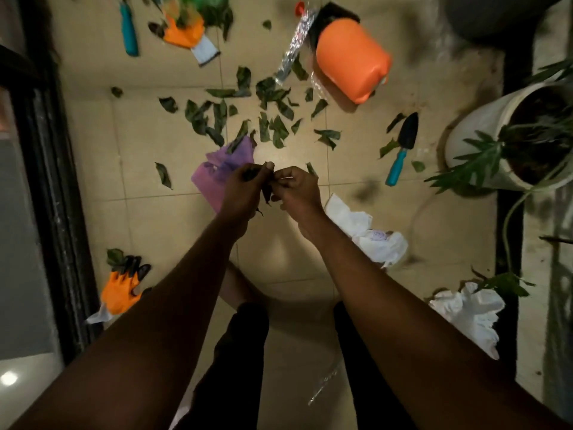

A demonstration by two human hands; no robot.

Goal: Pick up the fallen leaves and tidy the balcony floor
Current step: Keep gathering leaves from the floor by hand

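Both hands meet over the middle of the tiled balcony floor (148, 218), held above it with arms stretched forward. The left hand (245, 189) has its fingers curled round a small bunch of gathered leaves (266, 192), dark and crumpled. The right hand (297, 190) pinches the same bunch from the other side, fingers bent in, so the two hands touch at the leaves.

Just beyond the hands, partly hidden by the left one, a purple plastic bag (229, 159) lies flat on the tiles. Farther out, the fallen leaves (217, 116) are scattered in a loose band across the floor, thickest in the centre, with a few strays on the left and right.

At the far right of that band an orange watering can (350, 63) lies on its side, a crinkled foil wrapper (294, 48) beside it. A hand trowel (403, 144) with a black blade and a teal handle lies to the right, near a white plant pot (483, 131) holding a green plant.

One orange work glove (186, 32) lies far left beside a teal-handled tool (128, 29) (its head is out of view). A second orange glove (122, 290) lies near left by the dark door frame (52, 181). Crumpled white paper (366, 231) sits just right of the right forearm, and more of it (471, 311) lies nearer on the right.
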